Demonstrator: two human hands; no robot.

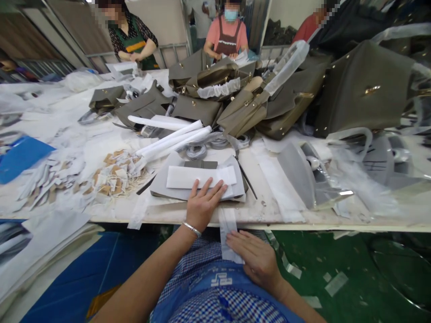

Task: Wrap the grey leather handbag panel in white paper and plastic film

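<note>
My left grip (204, 205) lies flat, fingers apart and clamped on nothing, its fingertips on the white band (182, 177) that crosses the grey panel (159, 185), at the near side of the tabletop (261, 211). My right grip (254, 253) rests against a translucent strip (228, 229) hanging off the near edge; its fingers lie together, but I cannot tell whether it pinches. I judge light, even pressure best, with the strip smoothed straight so it doesn't crease. Left, I'd mind the heap of tags (116, 174); far, the white rolls (173, 140) and olive bags (198, 109) crowd me. Right, past a dark strap (248, 179), I have more room before the wrapped grey piece (298, 172).
</note>
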